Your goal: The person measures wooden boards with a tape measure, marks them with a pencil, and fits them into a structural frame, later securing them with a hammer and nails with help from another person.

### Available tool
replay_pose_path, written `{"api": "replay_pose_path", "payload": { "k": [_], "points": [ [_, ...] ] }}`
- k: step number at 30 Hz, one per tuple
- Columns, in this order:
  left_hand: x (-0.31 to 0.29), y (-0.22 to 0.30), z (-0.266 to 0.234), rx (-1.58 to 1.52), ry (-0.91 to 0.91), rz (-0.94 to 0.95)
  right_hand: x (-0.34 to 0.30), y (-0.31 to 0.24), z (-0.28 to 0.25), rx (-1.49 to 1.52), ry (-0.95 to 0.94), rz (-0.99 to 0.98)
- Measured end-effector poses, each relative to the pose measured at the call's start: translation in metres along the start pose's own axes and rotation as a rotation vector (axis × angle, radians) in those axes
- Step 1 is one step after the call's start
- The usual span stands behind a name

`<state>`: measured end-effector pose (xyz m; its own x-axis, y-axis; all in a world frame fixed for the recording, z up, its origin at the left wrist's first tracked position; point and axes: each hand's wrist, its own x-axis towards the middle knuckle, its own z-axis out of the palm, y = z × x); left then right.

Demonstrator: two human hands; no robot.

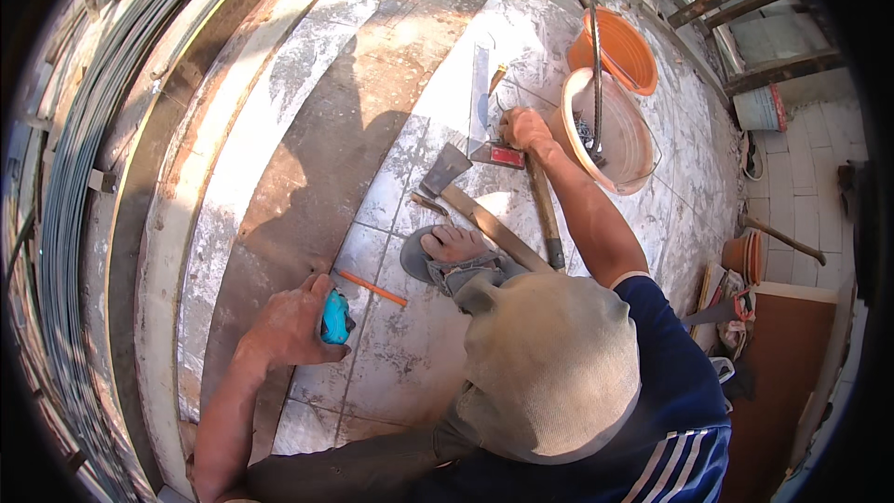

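My left hand (284,326) is closed round a compact turquoise and black tape measure (336,317) at the lower left. An orange pencil (372,288) lies on the tiles just right of it. Farther off, my right hand (527,129) has its fingers curled down beside a try square with a silver blade (480,98) and red handle (503,156); what they grip is hidden. A wooden tool handle (542,205) runs toward me from under that hand. Left of it lies a broad-bladed tool (447,169) with a wooden shaft (494,226), close to my sandalled foot (452,247).
Two orange buckets (626,51) stand beyond my right arm; a dark bent bar (597,84) leans in the nearer one (610,130). Long boards (307,158) and a bundle of steel rods (79,158) run along the left. A long-handled tool (787,239) lies far right.
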<state>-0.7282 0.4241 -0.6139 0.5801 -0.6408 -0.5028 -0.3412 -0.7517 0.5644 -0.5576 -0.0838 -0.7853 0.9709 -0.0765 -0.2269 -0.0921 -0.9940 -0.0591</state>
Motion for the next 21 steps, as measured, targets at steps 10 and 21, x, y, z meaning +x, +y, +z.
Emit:
{"api": "replay_pose_path", "payload": {
  "k": [10,21],
  "points": [
    [0.072,0.013,-0.049,-0.044,0.161,-0.348,-0.061,-0.025,-0.028,0.325,-0.038,0.016],
    [0.178,0.023,-0.045,-0.264,0.128,-0.303,-0.027,-0.033,-0.01,0.4,0.164,-0.256]
  ]
}}
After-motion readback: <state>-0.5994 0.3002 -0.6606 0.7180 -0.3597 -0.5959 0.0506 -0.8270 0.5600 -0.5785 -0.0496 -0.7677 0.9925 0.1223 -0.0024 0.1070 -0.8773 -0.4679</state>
